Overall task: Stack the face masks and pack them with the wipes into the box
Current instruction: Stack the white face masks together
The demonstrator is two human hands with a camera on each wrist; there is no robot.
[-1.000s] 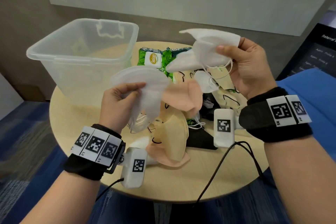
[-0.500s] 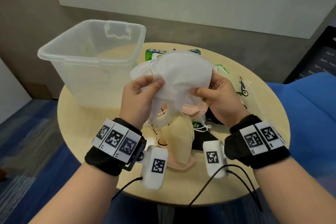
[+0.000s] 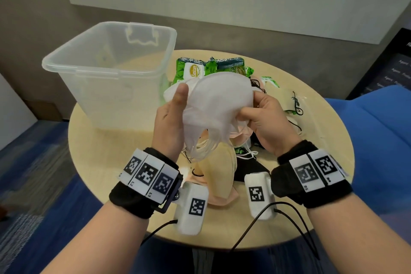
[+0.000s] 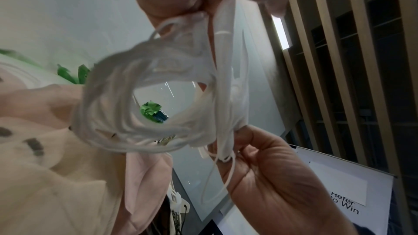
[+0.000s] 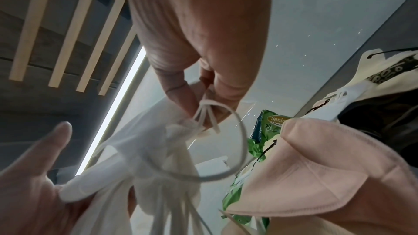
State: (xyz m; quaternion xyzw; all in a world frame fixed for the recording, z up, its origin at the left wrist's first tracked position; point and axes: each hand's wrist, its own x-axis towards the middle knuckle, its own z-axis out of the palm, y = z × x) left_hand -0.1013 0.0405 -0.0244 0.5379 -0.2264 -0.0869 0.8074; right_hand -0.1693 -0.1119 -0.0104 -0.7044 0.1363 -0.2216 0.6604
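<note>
A stack of white face masks (image 3: 219,104) is held above the worktop (image 3: 111,151) between the hands, pinched by the left hand (image 3: 170,122) and the right hand (image 3: 265,122), beside the box (image 3: 106,69).

"Sanicare" on green wipes pack (image 3: 193,70), "80" beneath (image 5: 268,124)

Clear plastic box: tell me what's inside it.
The clear plastic box shows no masks or wipes inside; only the tabletop shows through its walls. The green wipes packs lie on the table beside it. Its near bottom corner is hazy.
</note>
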